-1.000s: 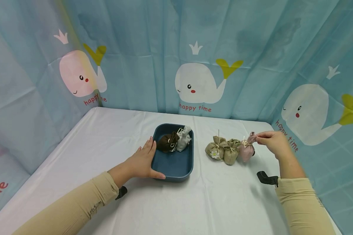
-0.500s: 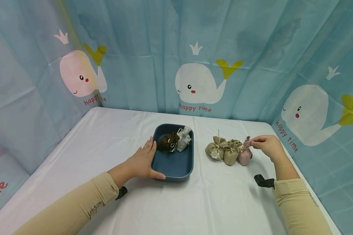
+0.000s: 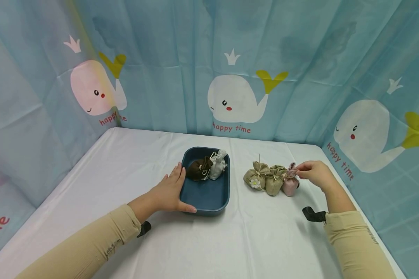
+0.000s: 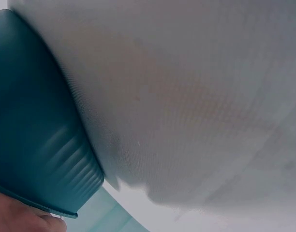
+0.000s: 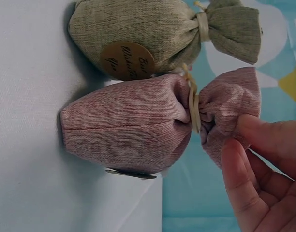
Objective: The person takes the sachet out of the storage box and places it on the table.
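My left hand (image 3: pixel 165 193) lies spread along the left side of a dark blue rectangular tray (image 3: pixel 209 198), thumb at its front rim. Inside the tray, at the back, are a brown drawstring pouch (image 3: pixel 195 170) and a light grey one (image 3: pixel 217 167). On the right, the thumb and index finger of my right hand (image 3: pixel 315 173) pinch the gathered top of a pink drawstring pouch (image 3: pixel 290 187). That pouch stands upright on the table, its cord tied round the neck. Close beside it is an olive pouch (image 5: pixel 138 34) with a round brown tag, seen in the right wrist view.
Another olive pouch (image 3: pixel 260 176) with a white flower stands left of the tagged one. A white cloth (image 3: pixel 202 248) covers the table. Blue curtains (image 3: pixel 174 85) printed with whales hang behind and at both sides.
The pink pouch, tilted and higher a second ago, has come down upright beside the olive pouch. My right hand moved down and slightly left with it; the left hand stayed still.
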The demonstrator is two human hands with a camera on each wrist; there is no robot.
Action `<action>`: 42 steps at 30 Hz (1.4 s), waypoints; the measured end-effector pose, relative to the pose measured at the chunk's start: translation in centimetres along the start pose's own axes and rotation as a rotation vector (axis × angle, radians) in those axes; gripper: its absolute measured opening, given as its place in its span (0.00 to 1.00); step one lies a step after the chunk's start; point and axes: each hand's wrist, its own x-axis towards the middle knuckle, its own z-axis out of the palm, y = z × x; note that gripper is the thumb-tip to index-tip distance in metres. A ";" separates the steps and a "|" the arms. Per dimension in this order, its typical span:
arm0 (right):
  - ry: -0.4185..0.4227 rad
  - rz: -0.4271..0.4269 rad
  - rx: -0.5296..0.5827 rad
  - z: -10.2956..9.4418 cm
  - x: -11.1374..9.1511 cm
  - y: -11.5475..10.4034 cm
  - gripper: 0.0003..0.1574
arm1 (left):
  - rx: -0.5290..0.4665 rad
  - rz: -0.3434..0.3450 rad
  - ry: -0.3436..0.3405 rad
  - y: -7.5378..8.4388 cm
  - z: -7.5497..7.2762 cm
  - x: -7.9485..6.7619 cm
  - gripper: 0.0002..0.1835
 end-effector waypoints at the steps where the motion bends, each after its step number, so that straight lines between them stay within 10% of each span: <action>1: -0.004 -0.005 0.000 -0.1 0.0 0.0 0.17 | -0.001 0.000 0.001 0.0 0.0 0.0 0.75; 42: 0.085 -0.117 0.051 -1.4 -0.2 -5.4 0.23 | -0.003 0.009 0.015 0.1 -0.1 -0.2 0.75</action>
